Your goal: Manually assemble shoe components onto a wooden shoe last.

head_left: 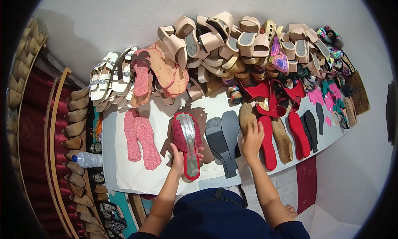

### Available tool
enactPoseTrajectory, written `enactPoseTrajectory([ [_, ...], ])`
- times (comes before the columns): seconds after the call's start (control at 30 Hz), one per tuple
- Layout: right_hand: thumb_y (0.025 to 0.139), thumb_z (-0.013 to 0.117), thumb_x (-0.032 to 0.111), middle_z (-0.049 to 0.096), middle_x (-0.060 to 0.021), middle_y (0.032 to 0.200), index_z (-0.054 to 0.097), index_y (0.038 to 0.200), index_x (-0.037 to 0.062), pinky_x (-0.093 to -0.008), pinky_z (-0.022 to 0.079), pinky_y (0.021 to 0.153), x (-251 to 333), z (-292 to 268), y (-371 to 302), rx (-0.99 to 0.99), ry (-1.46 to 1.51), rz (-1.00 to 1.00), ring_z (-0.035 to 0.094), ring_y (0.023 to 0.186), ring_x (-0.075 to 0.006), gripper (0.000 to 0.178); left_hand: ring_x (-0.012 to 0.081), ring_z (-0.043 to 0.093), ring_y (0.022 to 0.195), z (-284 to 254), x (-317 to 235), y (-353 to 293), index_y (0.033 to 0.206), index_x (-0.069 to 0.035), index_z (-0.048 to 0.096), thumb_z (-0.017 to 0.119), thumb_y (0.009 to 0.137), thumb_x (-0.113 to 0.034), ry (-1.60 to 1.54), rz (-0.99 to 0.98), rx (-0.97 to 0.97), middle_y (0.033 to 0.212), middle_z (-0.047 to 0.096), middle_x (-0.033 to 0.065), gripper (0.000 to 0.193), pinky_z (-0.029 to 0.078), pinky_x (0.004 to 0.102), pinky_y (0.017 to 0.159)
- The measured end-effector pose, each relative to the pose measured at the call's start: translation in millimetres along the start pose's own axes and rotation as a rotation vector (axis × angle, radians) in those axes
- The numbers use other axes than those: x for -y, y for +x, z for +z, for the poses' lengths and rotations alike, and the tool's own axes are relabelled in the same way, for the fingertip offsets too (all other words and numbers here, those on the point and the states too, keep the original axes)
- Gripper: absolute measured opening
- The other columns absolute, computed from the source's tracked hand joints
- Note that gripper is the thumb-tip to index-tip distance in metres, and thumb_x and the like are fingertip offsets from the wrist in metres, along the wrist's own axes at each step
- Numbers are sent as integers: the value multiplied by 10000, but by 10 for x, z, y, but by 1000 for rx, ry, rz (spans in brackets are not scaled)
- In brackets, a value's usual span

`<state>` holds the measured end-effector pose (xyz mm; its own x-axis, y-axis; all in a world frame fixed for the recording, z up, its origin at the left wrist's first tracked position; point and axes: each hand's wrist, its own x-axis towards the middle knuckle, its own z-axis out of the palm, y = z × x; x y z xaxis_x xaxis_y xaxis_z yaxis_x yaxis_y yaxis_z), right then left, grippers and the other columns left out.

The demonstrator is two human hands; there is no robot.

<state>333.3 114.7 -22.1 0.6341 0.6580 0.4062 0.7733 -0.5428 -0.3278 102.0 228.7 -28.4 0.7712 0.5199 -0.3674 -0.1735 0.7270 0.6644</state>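
Note:
My left hand (178, 159) holds a red sandal (192, 164) with its underside up, over the near part of the table. Its sole has a shiny grey strip down the middle, and dark red material wraps the toe end. My right hand (252, 143) is closed over the heel end of a wooden shoe last (248, 116). Just right of that hand lies a red insole (269, 150). A second wooden last (283, 143) and another red insole (299, 135) rest farther right. Between my hands are dark grey soles (230, 129).
Pink insoles (145, 143) lie on the white-covered table (120, 177) at left. Brown cut pieces (206, 143) sit beneath the held sandal. Beige sandals (215, 36) pile against the wall, with red uppers (269, 96) before them. A water bottle (89, 159) and racked lasts (76, 131) stand left.

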Motion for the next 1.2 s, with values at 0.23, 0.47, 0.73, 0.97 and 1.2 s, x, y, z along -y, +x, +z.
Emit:
enactPoseTrajectory([
  [0.23,647,689,273,456,-135,1126,452,1160,52,-417,316,878,339,303,-205,414,319,-409,404,1051,-319,607,229,572,755,47,90,107,1170,-1,413,33,654,-805,-27,-64,6,978,551,157,1027,478,339,674],
  [0.47,562,751,349,514,-122,1055,501,1042,54,-418,321,849,395,523,352,897,58,-247,435,1045,-295,617,214,576,786,156,85,191,1157,1,431,20,664,-795,-40,-74,56,985,557,147,1023,476,335,708],
  [0.73,759,632,94,546,-8,810,495,908,40,-220,400,686,123,-54,455,956,1137,31,494,766,-96,210,203,575,783,88,71,166,1149,-2,439,21,673,-790,-57,-43,52,984,559,135,1011,475,327,709],
  [0.97,809,579,68,588,-63,920,466,1093,-11,-203,459,719,391,-537,592,510,1658,497,568,805,-92,316,210,575,783,302,129,174,1186,-37,410,30,692,-776,-24,-93,48,964,568,127,967,470,340,712],
  [1.2,818,574,93,581,-63,922,461,1104,-14,-215,460,718,689,-304,444,521,1706,522,560,797,-99,326,258,577,896,473,286,230,1287,-24,262,75,725,-747,-52,5,43,1096,512,170,934,492,362,745],
])
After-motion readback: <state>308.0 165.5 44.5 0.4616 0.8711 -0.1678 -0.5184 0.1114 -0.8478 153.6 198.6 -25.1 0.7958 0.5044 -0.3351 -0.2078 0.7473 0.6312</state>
